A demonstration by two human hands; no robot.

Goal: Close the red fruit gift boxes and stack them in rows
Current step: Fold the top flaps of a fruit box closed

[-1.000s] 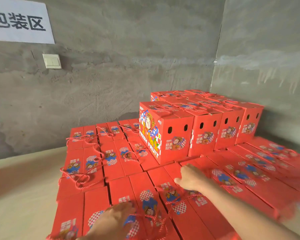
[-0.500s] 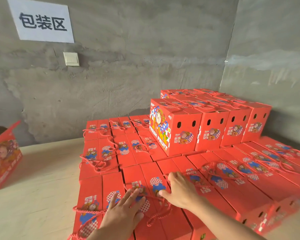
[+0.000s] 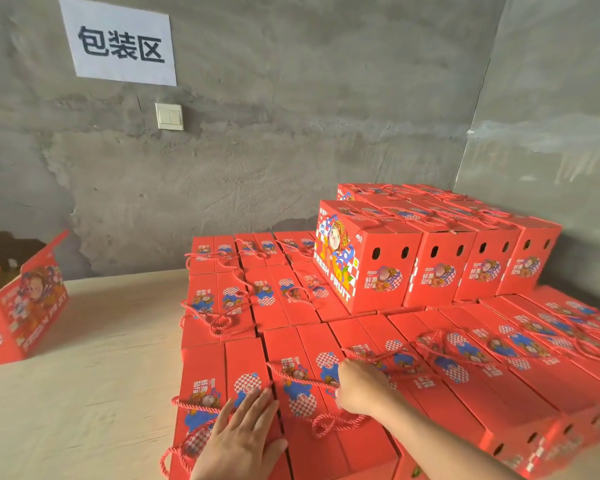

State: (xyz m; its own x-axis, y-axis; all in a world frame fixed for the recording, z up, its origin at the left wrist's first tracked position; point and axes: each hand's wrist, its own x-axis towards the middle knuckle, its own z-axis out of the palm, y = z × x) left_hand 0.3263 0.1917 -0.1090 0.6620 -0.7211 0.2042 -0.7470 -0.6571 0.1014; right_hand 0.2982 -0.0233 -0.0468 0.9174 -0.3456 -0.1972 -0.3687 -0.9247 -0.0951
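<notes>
Rough grey concrete wall (image 3: 326, 116) fills the back of the room and turns a corner on the right, and a pale wooden surface (image 3: 84, 375) runs out from its foot. Most of that surface, from the middle over to the right, is covered by a tight layer of closed red fruit gift boxes (image 3: 499, 393), lying lid-up in rows with their twisted rope handles loose on top. On that layer, back in the corner, stands a second tier of boxes (image 3: 440, 258), upright and shoulder to shoulder, round holes facing me. Well apart on the left sits one open box (image 3: 32, 306) with its flaps up. A white paper sign (image 3: 118, 43) with three dark characters hangs high on the wall, and a pale light switch (image 3: 169, 116) is below it. At the near edge of the layer, the person's left hand (image 3: 243, 441) lies flat, fingers straight and spread, pressing on the lid of the nearest box (image 3: 219, 375). The right hand (image 3: 364, 389) rests on the next box over, knuckles toward me, fingers tucked under. A rope handle (image 3: 302, 377) runs right up to it, but I cannot tell whether it is pinching the rope.
</notes>
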